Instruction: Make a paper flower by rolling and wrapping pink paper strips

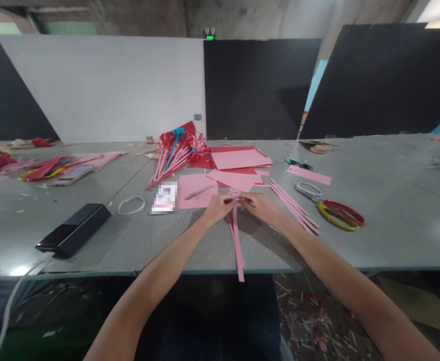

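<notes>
Both hands meet over the table's middle, pinching a pink paper strip piece [236, 240] whose long tails hang down toward me and past the front edge. Fingers of my left hand [220, 206] close on its left side; those of my right hand [259, 204] close on its right. Small loops show at the top between the fingertips, though details there are too small to make out. Just beyond lie pink paper sheets [235, 179]. A silver pen [199, 192] rests on a pink sheet [184, 181] left of my left hand. Loose pink strips [293, 206] lie right of my right hand.
Red-and-yellow-handled scissors [340, 214] lie at right, near smaller scissors [298, 164]. Behind on the left is a bundle of paper flowers [178, 148]. A phone on a black block [77, 228], a white cable coil [130, 205] and another phone [75, 174] are further left.
</notes>
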Demonstrator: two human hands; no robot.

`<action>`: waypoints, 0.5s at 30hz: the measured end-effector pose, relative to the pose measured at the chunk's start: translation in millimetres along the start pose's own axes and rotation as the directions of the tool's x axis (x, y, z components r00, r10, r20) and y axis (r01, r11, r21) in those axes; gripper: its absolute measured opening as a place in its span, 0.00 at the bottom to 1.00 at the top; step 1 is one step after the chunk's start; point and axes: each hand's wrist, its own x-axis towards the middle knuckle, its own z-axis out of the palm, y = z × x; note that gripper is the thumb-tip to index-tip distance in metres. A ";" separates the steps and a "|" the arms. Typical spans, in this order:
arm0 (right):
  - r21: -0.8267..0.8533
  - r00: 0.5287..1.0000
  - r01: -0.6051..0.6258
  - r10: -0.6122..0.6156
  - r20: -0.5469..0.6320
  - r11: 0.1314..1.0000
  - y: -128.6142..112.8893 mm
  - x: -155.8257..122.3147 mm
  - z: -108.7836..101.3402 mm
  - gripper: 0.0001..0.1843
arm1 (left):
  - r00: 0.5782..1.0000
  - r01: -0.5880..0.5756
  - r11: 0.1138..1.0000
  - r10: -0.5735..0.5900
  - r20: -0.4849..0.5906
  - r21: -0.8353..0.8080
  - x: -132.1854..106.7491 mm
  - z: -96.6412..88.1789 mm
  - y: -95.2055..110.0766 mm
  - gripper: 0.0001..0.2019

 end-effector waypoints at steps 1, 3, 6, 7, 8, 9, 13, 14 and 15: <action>-0.037 1.000 0.007 -0.007 0.010 0.999 -0.7 -0.1 -0.9 0.12 | 1.000 -0.025 1.000 0.025 0.016 0.015 -0.3 0.0 0.2 0.11; -0.135 0.999 0.026 -0.021 0.041 0.990 -1.8 -0.2 -2.3 0.12 | 0.998 -0.066 0.995 0.064 0.026 0.076 -1.3 -0.6 1.2 0.11; -0.265 0.994 0.065 -0.039 0.101 0.962 -3.6 0.0 -3.9 0.12 | 0.993 -0.119 0.965 0.118 0.021 0.234 -3.2 -3.1 4.5 0.09; -0.295 0.992 0.073 -0.040 0.118 0.953 -4.5 0.0 -4.4 0.12 | 0.991 -0.134 0.950 0.132 0.024 0.281 -3.8 -4.2 5.8 0.09; -0.320 0.991 0.078 -0.037 0.130 0.944 -5.8 0.0 -5.0 0.12 | 0.989 -0.146 0.937 0.144 0.030 0.317 -4.4 -5.3 7.0 0.08; -0.341 0.990 0.079 -0.033 0.138 0.937 -7.4 -0.2 -5.6 0.12 | 0.988 -0.155 0.926 0.150 0.041 0.343 -4.8 -6.1 7.9 0.08; -0.393 0.987 0.086 -0.024 0.162 0.915 -15.9 -1.4 -7.6 0.12 | 0.981 -0.193 0.895 0.173 0.088 0.402 -4.7 -7.0 7.6 0.06; -0.399 0.986 0.091 -0.027 0.164 0.912 -18.3 -1.6 -7.7 0.12 | 0.980 -0.200 0.895 0.179 0.090 0.400 -4.0 -6.7 6.7 0.06; -0.404 0.986 0.096 -0.032 0.161 0.910 -20.7 -1.7 -7.5 0.12 | 0.979 -0.202 0.902 0.183 0.087 0.382 -2.9 -6.4 5.5 0.06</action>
